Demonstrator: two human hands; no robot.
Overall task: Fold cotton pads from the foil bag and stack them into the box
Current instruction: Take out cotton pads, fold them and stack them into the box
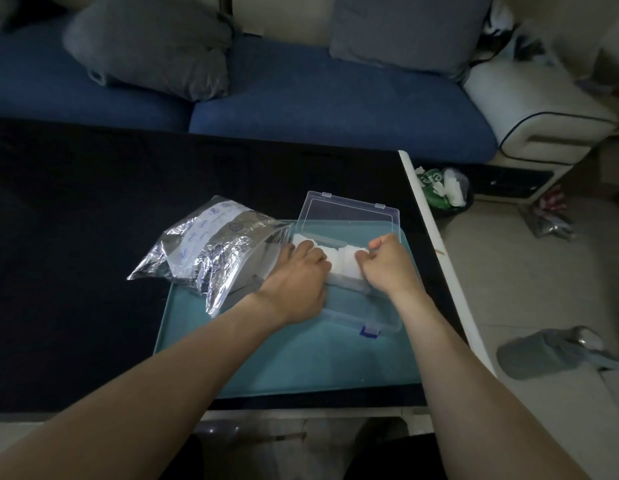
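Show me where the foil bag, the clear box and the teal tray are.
foil bag (211, 244): head view, on its crinkled silver middle.
clear box (387, 323): head view, on its near right wall.
teal tray (301, 362): head view, on its bare near floor.

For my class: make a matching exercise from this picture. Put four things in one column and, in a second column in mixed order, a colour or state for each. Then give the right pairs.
Things:
1. foil bag
2. box
3. tray
4. cotton pads

Colour or state:
A. teal, lying flat on the dark table
B. white, under both hands inside a container
C. clear plastic, lid open
D. silver, crinkled, lying to the left of the box

Pairs: 1-D, 2-C, 3-A, 4-B
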